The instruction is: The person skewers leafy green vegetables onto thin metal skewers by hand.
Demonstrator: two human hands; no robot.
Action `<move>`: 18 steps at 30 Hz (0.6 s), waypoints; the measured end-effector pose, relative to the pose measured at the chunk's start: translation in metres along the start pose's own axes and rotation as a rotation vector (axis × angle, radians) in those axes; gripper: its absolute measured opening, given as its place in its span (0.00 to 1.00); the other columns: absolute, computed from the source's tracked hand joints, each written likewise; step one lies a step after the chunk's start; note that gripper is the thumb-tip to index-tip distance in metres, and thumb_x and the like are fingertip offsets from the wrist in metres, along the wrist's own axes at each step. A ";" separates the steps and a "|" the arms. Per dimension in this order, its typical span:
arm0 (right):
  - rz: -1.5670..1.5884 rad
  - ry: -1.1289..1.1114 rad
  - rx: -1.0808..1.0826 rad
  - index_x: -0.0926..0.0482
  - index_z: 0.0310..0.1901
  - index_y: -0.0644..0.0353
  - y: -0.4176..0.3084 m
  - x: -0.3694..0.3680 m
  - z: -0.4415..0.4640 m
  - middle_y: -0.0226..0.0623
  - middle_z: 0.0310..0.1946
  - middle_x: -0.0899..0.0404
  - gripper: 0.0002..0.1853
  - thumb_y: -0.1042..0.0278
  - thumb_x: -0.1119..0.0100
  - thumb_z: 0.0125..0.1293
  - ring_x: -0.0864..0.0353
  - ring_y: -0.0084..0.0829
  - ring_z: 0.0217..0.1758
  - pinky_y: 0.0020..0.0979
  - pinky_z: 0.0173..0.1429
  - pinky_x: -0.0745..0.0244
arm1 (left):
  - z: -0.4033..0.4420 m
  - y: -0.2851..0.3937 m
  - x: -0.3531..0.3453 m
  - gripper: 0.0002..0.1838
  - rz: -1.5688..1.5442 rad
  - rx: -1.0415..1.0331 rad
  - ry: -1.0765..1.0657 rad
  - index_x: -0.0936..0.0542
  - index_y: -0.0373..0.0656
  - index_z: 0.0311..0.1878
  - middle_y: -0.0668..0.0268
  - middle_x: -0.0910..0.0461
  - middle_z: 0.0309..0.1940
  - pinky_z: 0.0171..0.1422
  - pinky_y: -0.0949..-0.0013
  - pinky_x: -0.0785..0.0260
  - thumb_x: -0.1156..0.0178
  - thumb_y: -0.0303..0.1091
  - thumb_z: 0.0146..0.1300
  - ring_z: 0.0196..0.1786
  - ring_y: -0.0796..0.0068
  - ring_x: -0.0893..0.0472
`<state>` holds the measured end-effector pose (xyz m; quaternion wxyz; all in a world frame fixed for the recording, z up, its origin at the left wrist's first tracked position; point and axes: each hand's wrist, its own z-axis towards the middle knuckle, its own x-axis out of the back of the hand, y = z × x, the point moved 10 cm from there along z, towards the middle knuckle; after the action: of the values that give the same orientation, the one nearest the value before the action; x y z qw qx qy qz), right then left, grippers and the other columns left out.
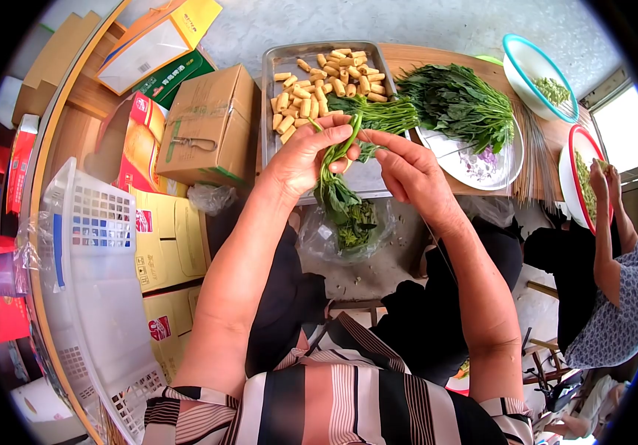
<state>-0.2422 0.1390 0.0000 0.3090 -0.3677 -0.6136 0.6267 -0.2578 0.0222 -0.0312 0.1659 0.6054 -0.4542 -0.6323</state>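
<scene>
My left hand (pixel 300 159) is closed around a small bunch of leafy greens (pixel 334 191), stems folded upward and leaves hanging down. Close beside it, my right hand (pixel 414 169) pinches a thin skewer (pixel 442 251), whose long end trails under my forearm; its tip by the greens is hard to make out. Behind my hands, a metal tray (pixel 268 81) carries many short tan rolls (pixel 334 78) and some greens. More long-stemmed greens (pixel 460 104) lie on a white plate (pixel 517 167) to the right. Below my hands, a clear plastic bag (pixel 319 241) holds leaves.
Thin skewers (pixel 537 159) lie at the table's right side. A blue-rimmed bowl (pixel 515 63) and a red-rimmed bowl (pixel 572 178) stand beyond, with another person's hands (pixel 606 182) over the latter. A cardboard box (pixel 211 126) with a knife (pixel 194 142) and a white basket (pixel 85 259) are left.
</scene>
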 end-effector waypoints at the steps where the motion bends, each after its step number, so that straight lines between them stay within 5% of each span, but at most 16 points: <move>1: 0.013 -0.017 -0.005 0.27 0.60 0.60 0.000 -0.001 0.000 0.19 0.14 0.38 0.17 0.69 0.53 0.72 0.43 0.11 0.14 0.17 0.19 0.46 | 0.000 0.000 -0.001 0.12 -0.031 0.008 -0.009 0.25 0.41 0.48 0.65 0.22 0.35 0.26 0.78 0.36 0.39 0.32 0.63 0.33 0.76 0.24; 12: 0.029 -0.027 0.002 0.28 0.61 0.60 0.002 -0.002 -0.002 0.19 0.13 0.39 0.19 0.66 0.54 0.72 0.44 0.12 0.14 0.17 0.20 0.47 | -0.003 0.018 -0.008 0.10 0.140 -0.196 0.014 0.25 0.42 0.47 0.67 0.23 0.34 0.24 0.82 0.39 0.40 0.32 0.64 0.27 0.81 0.27; 18: 0.033 0.000 0.023 0.28 0.61 0.60 0.005 0.001 -0.001 0.19 0.13 0.39 0.18 0.68 0.55 0.72 0.44 0.11 0.14 0.17 0.20 0.47 | -0.010 0.034 -0.013 0.05 0.709 -0.405 0.210 0.27 0.39 0.44 0.67 0.23 0.30 0.24 0.79 0.36 0.45 0.28 0.68 0.22 0.84 0.27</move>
<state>-0.2413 0.1401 -0.0048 0.3029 -0.3744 -0.6003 0.6385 -0.2572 0.0104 0.0045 0.5342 0.4277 -0.4817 -0.5474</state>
